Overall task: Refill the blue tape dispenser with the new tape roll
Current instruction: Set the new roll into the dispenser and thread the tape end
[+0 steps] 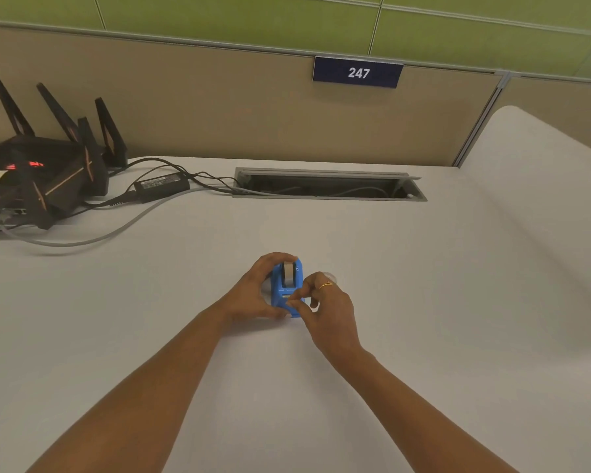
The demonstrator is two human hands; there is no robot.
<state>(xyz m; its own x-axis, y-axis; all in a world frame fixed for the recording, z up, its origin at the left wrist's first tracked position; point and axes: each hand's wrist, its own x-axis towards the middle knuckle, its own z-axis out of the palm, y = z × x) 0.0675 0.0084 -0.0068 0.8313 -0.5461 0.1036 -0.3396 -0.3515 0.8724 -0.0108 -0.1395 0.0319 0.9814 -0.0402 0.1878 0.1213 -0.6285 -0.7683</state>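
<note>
The blue tape dispenser (285, 291) stands on the white desk (423, 302) in the middle of the view. A pale grey tape roll (289, 270) sits in its top slot. My left hand (253, 291) grips the dispenser from the left, fingers curled over the roll's top and thumb at its near end. My right hand (325, 305) is at the dispenser's near right end, thumb and forefinger pinched together at the cutter; what they pinch is too small to tell. A clear, round thing (331, 275), partly hidden, lies just behind my right hand.
A black router with several antennas (45, 165) stands at the far left, with a power brick (161, 184) and cables (93, 238) trailing over the desk. An open cable tray (325, 186) is set into the desk at the back. A partition with a "247" plate (358, 72) rises behind.
</note>
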